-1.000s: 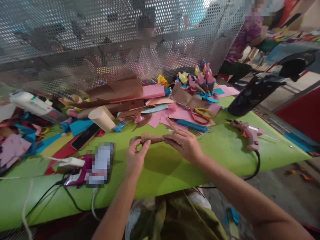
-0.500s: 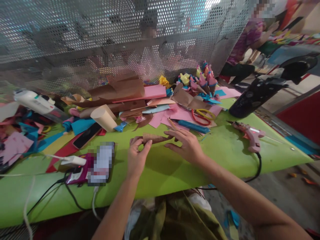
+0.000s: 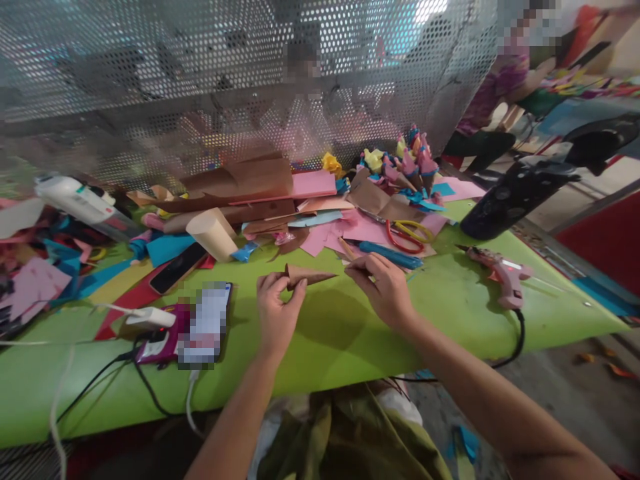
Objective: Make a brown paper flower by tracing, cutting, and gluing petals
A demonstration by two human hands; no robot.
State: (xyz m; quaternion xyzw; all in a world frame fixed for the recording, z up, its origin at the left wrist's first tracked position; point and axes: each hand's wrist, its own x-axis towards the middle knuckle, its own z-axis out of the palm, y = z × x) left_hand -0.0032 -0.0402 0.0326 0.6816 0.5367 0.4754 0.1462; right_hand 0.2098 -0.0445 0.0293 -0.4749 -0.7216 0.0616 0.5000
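A small brown paper cone (image 3: 311,274) lies sideways above the green table (image 3: 320,333), its point to the right. My left hand (image 3: 281,303) pinches the cone near its wide end, thumb in front and fingers behind. Just beyond the point, my right hand (image 3: 383,287) has its fingertips pressed together, a small gap from the cone. Whether anything sits in those fingertips is too small to make out. Behind the hands are a blue stick-like tool (image 3: 390,255) and scissors with red and yellow handles (image 3: 407,233).
A pink glue gun (image 3: 500,270) lies on the right, near a dark bottle (image 3: 493,207). Small paper cones with coloured tops (image 3: 415,163) stand at the back. Left are a phone (image 3: 206,323), a purple power adapter (image 3: 163,340) with cables, and a cardboard tube (image 3: 213,233).
My right hand has drawn slightly away from the cone's point, its fingers closing into a pinch. The cone's tip now shows fully. My left hand keeps its hold.
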